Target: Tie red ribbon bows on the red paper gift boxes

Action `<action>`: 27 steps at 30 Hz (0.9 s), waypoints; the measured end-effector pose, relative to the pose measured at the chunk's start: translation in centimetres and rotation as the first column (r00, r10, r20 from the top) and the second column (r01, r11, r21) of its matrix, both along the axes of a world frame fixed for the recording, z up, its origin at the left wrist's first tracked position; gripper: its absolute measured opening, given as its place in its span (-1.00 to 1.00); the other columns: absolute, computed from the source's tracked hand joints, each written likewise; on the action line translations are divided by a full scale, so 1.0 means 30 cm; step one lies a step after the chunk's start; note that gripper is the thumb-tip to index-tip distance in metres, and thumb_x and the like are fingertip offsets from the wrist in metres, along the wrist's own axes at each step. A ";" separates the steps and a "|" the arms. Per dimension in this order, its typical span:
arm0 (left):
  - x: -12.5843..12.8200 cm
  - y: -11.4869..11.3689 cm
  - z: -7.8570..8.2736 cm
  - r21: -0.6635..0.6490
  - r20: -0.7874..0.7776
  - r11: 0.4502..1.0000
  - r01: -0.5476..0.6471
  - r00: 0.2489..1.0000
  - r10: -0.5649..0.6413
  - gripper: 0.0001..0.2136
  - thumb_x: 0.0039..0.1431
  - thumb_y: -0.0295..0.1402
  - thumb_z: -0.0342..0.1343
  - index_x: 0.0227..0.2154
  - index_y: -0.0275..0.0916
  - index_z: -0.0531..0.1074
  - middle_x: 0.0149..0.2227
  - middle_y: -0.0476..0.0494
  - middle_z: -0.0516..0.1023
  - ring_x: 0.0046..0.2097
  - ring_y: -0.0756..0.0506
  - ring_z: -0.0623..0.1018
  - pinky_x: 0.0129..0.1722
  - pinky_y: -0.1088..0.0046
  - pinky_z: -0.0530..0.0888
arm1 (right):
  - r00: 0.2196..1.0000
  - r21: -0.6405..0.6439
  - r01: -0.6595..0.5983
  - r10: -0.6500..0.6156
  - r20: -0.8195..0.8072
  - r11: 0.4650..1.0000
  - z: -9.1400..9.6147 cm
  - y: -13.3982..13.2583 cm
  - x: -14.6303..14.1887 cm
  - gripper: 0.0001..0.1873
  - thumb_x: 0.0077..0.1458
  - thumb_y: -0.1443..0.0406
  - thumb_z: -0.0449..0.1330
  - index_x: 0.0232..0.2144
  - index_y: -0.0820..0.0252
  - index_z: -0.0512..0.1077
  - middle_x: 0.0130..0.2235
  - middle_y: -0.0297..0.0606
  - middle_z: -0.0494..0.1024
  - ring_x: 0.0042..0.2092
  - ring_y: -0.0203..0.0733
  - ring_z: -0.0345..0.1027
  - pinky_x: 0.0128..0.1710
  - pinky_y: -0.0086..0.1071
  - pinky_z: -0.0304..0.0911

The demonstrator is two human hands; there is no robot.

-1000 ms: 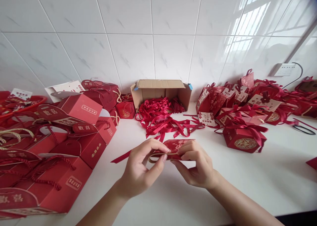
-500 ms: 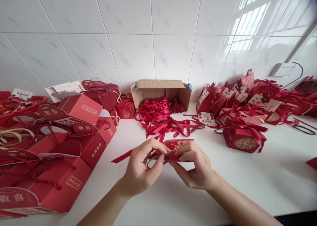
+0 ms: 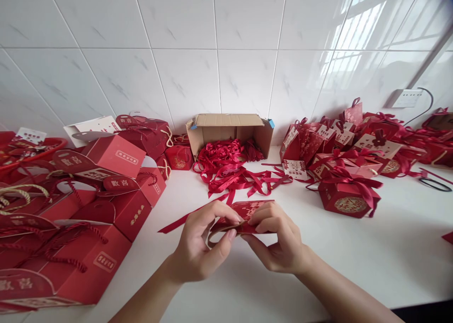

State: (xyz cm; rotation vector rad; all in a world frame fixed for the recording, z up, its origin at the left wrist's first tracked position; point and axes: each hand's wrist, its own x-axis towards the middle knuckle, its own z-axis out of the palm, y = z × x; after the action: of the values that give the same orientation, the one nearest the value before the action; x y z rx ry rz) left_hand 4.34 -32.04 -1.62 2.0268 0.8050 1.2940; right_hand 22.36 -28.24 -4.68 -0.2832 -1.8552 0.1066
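Observation:
Both of my hands meet over the white counter (image 3: 354,266), low in the middle of the view. My left hand (image 3: 200,247) pinches the near edge of a small flattened red gift box (image 3: 244,209) with gold print. My right hand (image 3: 279,240) grips the same box from the right, thumb under it and fingers curled over it. A red ribbon (image 3: 177,223) trails from under the box to the left across the counter.
Large red handled boxes (image 3: 102,219) are stacked at the left. An open cardboard carton (image 3: 230,127) spilling red ribbons (image 3: 233,169) sits against the tiled wall. Several small ribbon-tied red boxes (image 3: 348,198) crowd the right. A wall socket (image 3: 406,97) is at the far right.
My left thumb and fingers have pulled the box's near flap down and open a little. Both hands stay in place.

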 end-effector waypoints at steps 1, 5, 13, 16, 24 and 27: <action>0.000 0.000 0.001 0.005 -0.004 1.000 0.002 1.000 -0.002 -0.86 0.14 -0.52 -0.02 -0.24 -0.20 0.31 -0.30 -0.18 0.41 -0.22 -0.14 0.48 -0.35 0.38 0.49 | 1.000 -0.002 -0.006 0.006 -0.001 1.000 0.000 -0.001 0.001 -0.67 -0.06 0.51 0.23 -0.30 0.13 0.21 -0.41 -0.28 0.45 -0.41 -0.22 0.34 -0.44 -0.31 0.25; 0.000 0.000 0.002 0.013 -0.002 1.000 0.014 1.000 -0.014 -0.86 0.14 -0.52 -0.02 -0.25 -0.21 0.32 -0.29 -0.19 0.42 -0.23 -0.13 0.49 -0.34 0.37 0.48 | 1.000 -0.023 -0.026 0.026 -0.006 0.999 -0.003 -0.003 0.004 -0.67 -0.06 0.51 0.22 -0.29 0.14 0.21 -0.39 -0.26 0.45 -0.39 -0.22 0.35 -0.44 -0.30 0.26; 0.002 0.005 -0.002 -0.051 0.025 0.999 0.019 1.000 -0.017 -0.91 0.19 -0.48 -0.04 -0.27 -0.23 0.33 -0.31 -0.20 0.44 -0.28 -0.11 0.50 -0.43 0.43 0.46 | 0.999 -0.017 -0.041 0.041 -0.006 0.999 -0.004 -0.001 0.007 -0.67 -0.06 0.52 0.21 -0.30 0.14 0.21 -0.39 -0.26 0.46 -0.40 -0.22 0.35 -0.43 -0.30 0.25; 0.001 0.007 -0.002 -0.035 0.013 0.999 -0.001 1.000 0.002 -0.90 0.19 -0.48 -0.03 -0.28 -0.23 0.35 -0.32 -0.19 0.46 -0.29 -0.11 0.51 -0.46 0.44 0.46 | 0.999 -0.009 -0.046 0.046 -0.018 0.999 -0.004 -0.001 0.007 -0.68 -0.07 0.53 0.20 -0.30 0.16 0.21 -0.39 -0.26 0.45 -0.40 -0.22 0.34 -0.44 -0.30 0.24; -0.002 0.010 -0.004 -0.051 0.036 0.999 -0.011 0.999 0.013 -0.87 0.19 -0.49 -0.03 -0.28 -0.22 0.40 -0.34 -0.17 0.49 -0.32 -0.10 0.54 -0.43 0.42 0.47 | 0.999 -0.005 -0.044 0.044 -0.010 0.999 -0.008 -0.003 0.006 -0.67 -0.07 0.54 0.21 -0.30 0.17 0.20 -0.39 -0.24 0.45 -0.39 -0.22 0.32 -0.43 -0.28 0.24; -0.002 0.011 -0.005 -0.064 0.041 0.997 -0.030 0.999 0.033 -0.87 0.19 -0.49 -0.03 -0.29 -0.23 0.40 -0.36 -0.16 0.50 -0.32 -0.10 0.54 -0.43 0.42 0.47 | 0.999 0.011 -0.036 0.036 -0.010 0.999 -0.010 -0.003 0.005 -0.66 -0.08 0.55 0.22 -0.31 0.16 0.20 -0.40 -0.24 0.45 -0.39 -0.22 0.32 -0.43 -0.28 0.24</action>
State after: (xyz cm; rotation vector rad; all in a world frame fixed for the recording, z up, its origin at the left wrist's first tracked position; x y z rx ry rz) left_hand 4.28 -31.71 -1.77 1.9382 0.8511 1.3080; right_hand 22.51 -28.32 -4.99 -0.2414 -1.8504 0.1227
